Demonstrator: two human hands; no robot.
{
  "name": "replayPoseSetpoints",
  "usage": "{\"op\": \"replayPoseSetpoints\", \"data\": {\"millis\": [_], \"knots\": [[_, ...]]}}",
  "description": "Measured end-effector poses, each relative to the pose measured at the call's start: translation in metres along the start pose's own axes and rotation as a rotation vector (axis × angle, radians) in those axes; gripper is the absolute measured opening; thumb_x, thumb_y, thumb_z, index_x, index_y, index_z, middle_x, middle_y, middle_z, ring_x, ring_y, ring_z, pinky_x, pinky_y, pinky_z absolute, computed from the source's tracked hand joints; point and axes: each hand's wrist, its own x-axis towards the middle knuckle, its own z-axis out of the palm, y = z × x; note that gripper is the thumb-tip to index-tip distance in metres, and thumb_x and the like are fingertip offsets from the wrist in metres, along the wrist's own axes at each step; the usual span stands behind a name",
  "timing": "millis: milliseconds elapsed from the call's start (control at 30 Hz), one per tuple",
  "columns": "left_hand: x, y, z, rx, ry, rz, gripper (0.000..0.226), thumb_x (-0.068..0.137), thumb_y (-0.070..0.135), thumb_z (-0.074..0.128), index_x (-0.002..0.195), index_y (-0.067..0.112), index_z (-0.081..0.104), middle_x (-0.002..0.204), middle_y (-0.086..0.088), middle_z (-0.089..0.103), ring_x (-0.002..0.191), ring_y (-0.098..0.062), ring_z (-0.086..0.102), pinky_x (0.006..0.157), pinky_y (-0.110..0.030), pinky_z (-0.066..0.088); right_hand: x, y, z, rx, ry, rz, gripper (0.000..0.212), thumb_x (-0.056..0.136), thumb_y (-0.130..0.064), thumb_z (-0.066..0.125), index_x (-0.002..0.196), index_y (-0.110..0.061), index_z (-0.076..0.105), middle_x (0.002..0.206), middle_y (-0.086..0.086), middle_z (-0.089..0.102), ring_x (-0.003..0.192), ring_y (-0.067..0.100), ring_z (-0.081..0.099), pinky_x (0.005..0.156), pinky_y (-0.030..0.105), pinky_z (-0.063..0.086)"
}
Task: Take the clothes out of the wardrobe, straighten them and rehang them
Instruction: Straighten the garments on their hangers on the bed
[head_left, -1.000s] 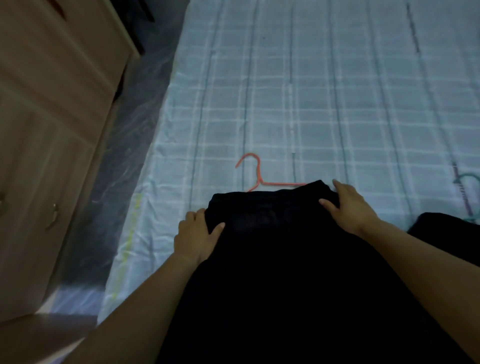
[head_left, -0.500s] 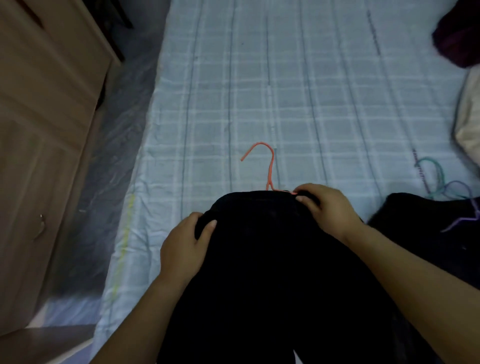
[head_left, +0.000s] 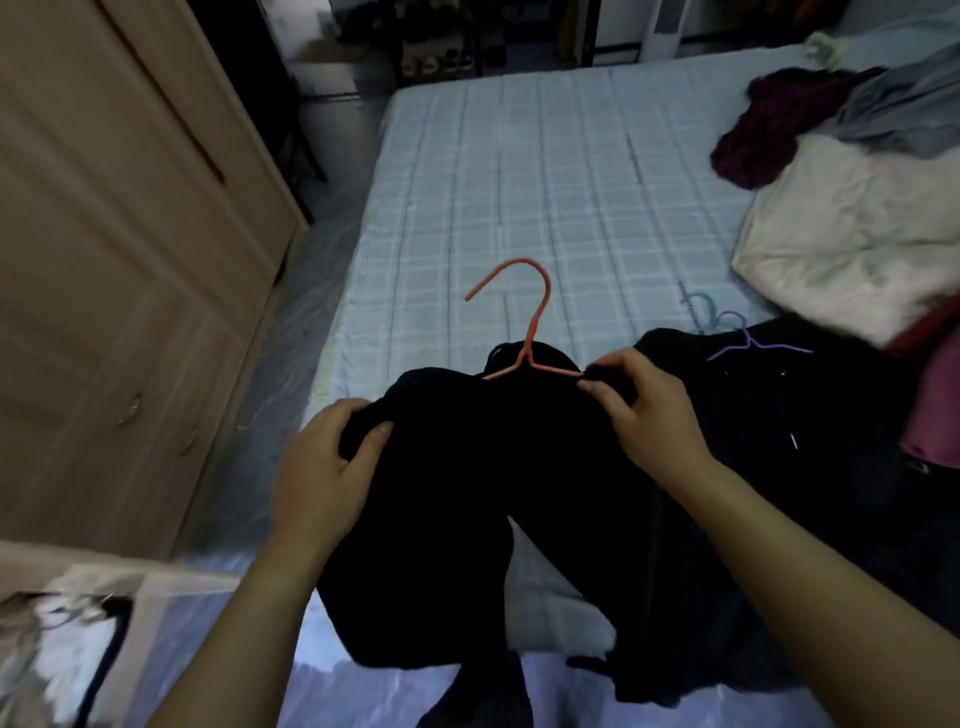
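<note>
A black garment (head_left: 483, 467) lies on the near part of the bed (head_left: 519, 182) and hangs over its front edge. An orange hanger (head_left: 530, 322) sits at its top, hook pointing away from me, its arms partly inside the fabric. My left hand (head_left: 327, 467) grips the garment's left shoulder. My right hand (head_left: 644, 410) pinches the right shoulder fabric at the end of the hanger's right arm.
A wooden wardrobe (head_left: 114, 260) stands close on the left, across a narrow strip of floor. A second dark garment (head_left: 810, 415) with a purple hanger (head_left: 748, 343) and a teal hanger lies to the right. A heap of cream, maroon and grey clothes (head_left: 852, 197) fills the bed's right side.
The garment's top has been pulled over the orange hanger's arms and its shoulders bunched up in both hands. My view has lifted, showing more of the bed and the clothes heap.
</note>
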Motion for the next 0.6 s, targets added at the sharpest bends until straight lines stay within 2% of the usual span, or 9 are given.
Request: {"op": "replayPoseSetpoints", "data": {"millis": [100, 233, 300, 367, 467, 600], "knots": [[-0.055, 0.016, -0.038, -0.064, 0.046, -0.038, 0.031, 0.079, 0.051, 0.051, 0.097, 0.029, 0.062, 0.090, 0.013, 0.065, 0.085, -0.005, 0.059, 0.072, -0.027, 0.045, -0.034, -0.040, -0.011, 0.019, -0.006, -0.065, 0.008, 0.084, -0.020, 0.067, 0.089, -0.018, 0.062, 0.080, -0.015, 0.061, 0.080, 0.002, 0.059, 0.073, 0.010, 0.043], [-0.115, 0.025, -0.068, -0.084, 0.098, -0.084, 0.008, 0.079, 0.046, 0.054, 0.085, 0.041, 0.057, 0.085, 0.016, 0.064, 0.081, 0.000, 0.060, 0.067, -0.025, 0.045, -0.077, -0.080, -0.019, 0.012, -0.038, -0.091, 0.008, 0.084, -0.023, 0.067, 0.088, -0.019, 0.062, 0.082, -0.011, 0.065, 0.081, 0.007, 0.062, 0.076, 0.029, 0.050], [-0.131, 0.028, -0.080, -0.088, 0.118, -0.080, 0.003, 0.081, 0.043, 0.058, 0.083, 0.042, 0.057, 0.086, 0.017, 0.064, 0.082, 0.000, 0.059, 0.068, -0.026, 0.044, -0.096, -0.095, -0.023, 0.012, -0.037, -0.091, 0.007, 0.085, -0.023, 0.066, 0.089, -0.018, 0.062, 0.082, -0.012, 0.065, 0.081, 0.005, 0.061, 0.076, 0.029, 0.050], [-0.138, 0.029, -0.090, -0.080, 0.115, -0.052, 0.012, 0.086, 0.032, 0.065, 0.083, 0.040, 0.056, 0.087, 0.016, 0.063, 0.083, 0.000, 0.058, 0.068, -0.025, 0.043, -0.113, -0.108, -0.025, 0.002, -0.001, -0.086, 0.008, 0.085, -0.023, 0.066, 0.089, -0.018, 0.062, 0.082, -0.013, 0.064, 0.081, 0.004, 0.061, 0.076, 0.023, 0.048], [-0.143, 0.028, -0.107, -0.106, 0.086, -0.012, 0.016, 0.089, 0.022, 0.062, 0.088, 0.037, 0.057, 0.087, 0.015, 0.062, 0.081, 0.001, 0.056, 0.067, -0.018, 0.040, -0.132, -0.125, -0.019, -0.021, 0.079, -0.073, 0.007, 0.084, -0.021, 0.067, 0.088, -0.017, 0.062, 0.080, -0.014, 0.063, 0.080, 0.004, 0.060, 0.074, 0.014, 0.045], [-0.156, 0.003, -0.142, -0.177, 0.051, -0.005, 0.017, 0.089, 0.021, 0.062, 0.086, 0.036, 0.057, 0.087, 0.013, 0.063, 0.079, 0.003, 0.056, 0.062, -0.012, 0.038, -0.154, -0.160, 0.012, -0.052, 0.110, -0.060, 0.007, 0.084, -0.023, 0.067, 0.088, -0.019, 0.062, 0.081, -0.014, 0.064, 0.080, 0.004, 0.060, 0.076, 0.022, 0.048]]}}
